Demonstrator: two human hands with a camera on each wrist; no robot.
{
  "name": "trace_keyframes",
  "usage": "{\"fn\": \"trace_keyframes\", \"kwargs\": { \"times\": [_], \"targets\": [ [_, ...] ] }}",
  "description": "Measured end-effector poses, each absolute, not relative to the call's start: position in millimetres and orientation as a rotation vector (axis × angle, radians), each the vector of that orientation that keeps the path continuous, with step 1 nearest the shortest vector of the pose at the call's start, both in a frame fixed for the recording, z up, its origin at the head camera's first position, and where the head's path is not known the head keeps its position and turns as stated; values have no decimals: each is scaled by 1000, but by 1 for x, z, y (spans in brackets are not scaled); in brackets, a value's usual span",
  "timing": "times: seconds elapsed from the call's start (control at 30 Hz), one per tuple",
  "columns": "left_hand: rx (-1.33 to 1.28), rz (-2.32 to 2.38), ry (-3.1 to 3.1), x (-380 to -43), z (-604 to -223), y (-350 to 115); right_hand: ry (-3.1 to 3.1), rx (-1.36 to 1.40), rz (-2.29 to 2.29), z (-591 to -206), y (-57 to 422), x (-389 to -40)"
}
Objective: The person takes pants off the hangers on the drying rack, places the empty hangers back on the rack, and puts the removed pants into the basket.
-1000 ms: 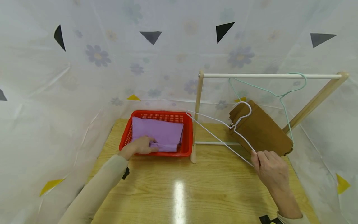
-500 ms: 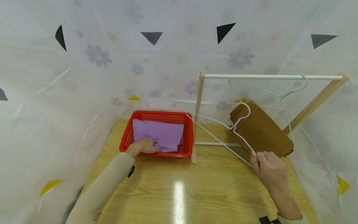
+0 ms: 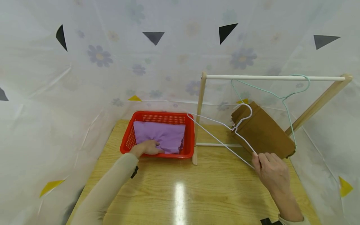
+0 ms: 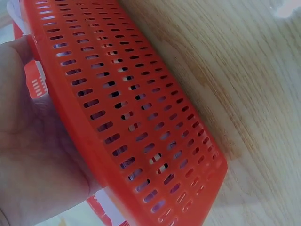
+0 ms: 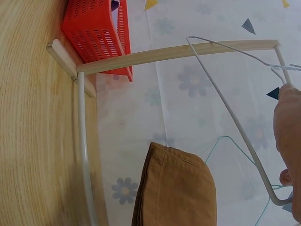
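Left hand down in one red basket, on purple cloth, finger closure unclear; basket's right: right hand grips one white hanger.

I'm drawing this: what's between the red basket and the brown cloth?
In the head view: the rack's left wooden post, its lower bar and part of the white hanger.

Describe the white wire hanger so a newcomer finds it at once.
A wooden rack with white rods stands on the light wooden table. Before it, the person's right hand grips the white wire hanger. Unlike the green wire hanger on the top rod, it is white and held.
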State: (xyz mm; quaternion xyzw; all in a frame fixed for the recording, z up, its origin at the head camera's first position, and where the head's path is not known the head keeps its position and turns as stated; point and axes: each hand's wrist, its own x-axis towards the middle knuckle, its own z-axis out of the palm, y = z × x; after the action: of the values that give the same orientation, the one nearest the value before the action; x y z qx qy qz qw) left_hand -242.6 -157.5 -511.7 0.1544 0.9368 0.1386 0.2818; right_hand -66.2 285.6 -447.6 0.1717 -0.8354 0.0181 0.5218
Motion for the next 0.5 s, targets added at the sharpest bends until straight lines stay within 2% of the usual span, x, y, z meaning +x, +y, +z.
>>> {"fn": "trace_keyframes", "kwargs": {
  "times": [0.3,0.5],
  "targets": [
    [374,425,2463,-240,-504,-158,-1976,422,44,-442,281,-66],
    [443,405,2466,-241,-493,-152,-1979,425,51,-440,279,-66]
  ]
}}
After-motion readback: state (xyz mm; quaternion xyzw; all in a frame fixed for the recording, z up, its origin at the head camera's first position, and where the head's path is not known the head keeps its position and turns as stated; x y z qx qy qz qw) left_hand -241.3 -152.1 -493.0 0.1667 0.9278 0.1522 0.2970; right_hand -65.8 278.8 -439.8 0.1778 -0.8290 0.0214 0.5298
